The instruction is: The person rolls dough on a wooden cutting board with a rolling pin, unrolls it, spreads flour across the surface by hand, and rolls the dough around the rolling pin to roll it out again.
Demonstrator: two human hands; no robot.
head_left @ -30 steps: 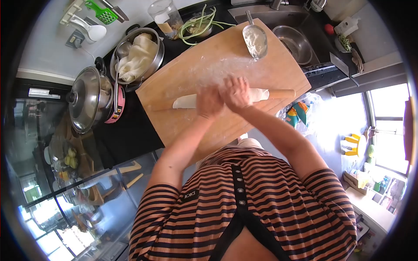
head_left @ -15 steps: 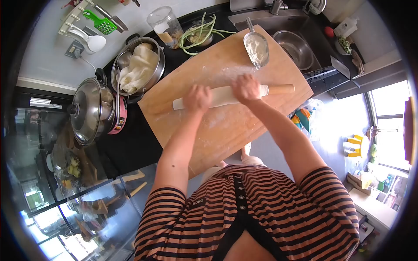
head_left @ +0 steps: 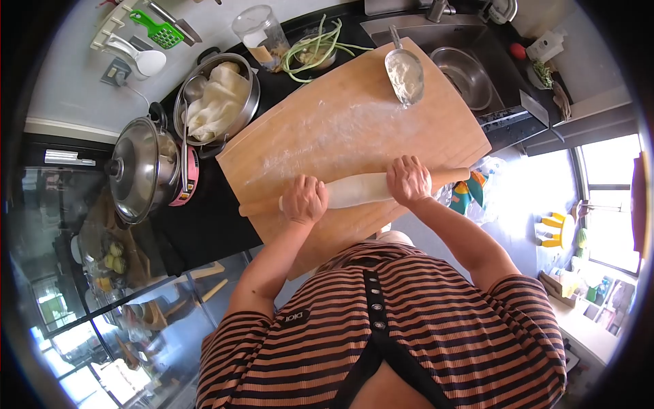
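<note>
A wooden rolling pin [head_left: 451, 175] lies across the near part of a large wooden board [head_left: 306, 123], with a white sheet of dough [head_left: 356, 190] wrapped round its middle. My left hand [head_left: 305, 199] is closed over the dough-covered pin toward its left end. Toward the right end, my right hand [head_left: 409, 180] curls over it in the same way. Both pin ends stick out past the dough. White flour streaks the board beyond the pin. A metal scoop of flour [head_left: 405, 76] rests at the board's far right corner.
A steel pot holding white cloth [head_left: 216, 102] and a lidded pot [head_left: 142, 170] stand left of the board. Behind it are a clear container [head_left: 261, 34] and long green beans [head_left: 317, 51]. The sink with a metal bowl [head_left: 462, 76] is at the far right.
Both hands have drawn the dough-wrapped rolling pin toward my body, from mid-board to its near part. More of the pin's left end now shows, along with the floured board behind it.
</note>
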